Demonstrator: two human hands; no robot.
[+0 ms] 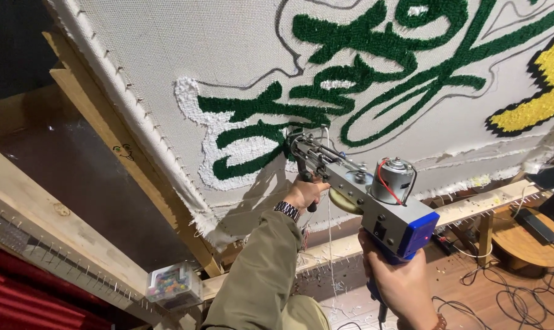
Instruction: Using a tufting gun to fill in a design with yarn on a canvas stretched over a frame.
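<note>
The tufting gun (356,189) lies with its long axis running from near right to far left, and its needle end points at the stretched cloth (185,55), beside the green yarn pattern (362,61). The right hand (402,284) has its grip clenched around the blue rear handle. The left hand (304,192) grasps the front handle. Near left, on the wooden frame (106,128), a clear plastic box (173,286) holds small colourful items.

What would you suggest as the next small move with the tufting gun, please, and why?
Probably ease the tufting gun leftward along the white patch. Its needle tip sits at the patch's right edge beside green tufting, with bare cloth beyond, and both hands, left and right, grip it.
</note>
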